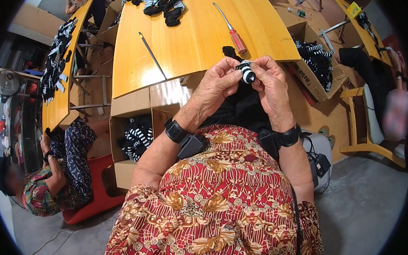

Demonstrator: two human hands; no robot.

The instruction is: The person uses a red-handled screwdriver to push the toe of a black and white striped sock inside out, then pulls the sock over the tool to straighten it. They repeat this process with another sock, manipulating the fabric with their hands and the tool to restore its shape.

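Note:
A small black-and-white striped fabric piece (247,73) is pinched between both my hands just in front of the near edge of the wooden table (190,39). My left hand (221,80) grips its left side with thumb and fingers. My right hand (270,80) holds its right side, fingers curled over it. Black cloth (242,106) hangs below the hands onto my lap. Both wrists carry black straps with small devices.
On the table lie a red-handled screwdriver (233,31), a thin metal rod (152,55) and a pile of striped pieces (166,3). Cardboard boxes of striped pieces stand at left (136,138) and right (316,59). Other people sit at left (49,179), right and top left.

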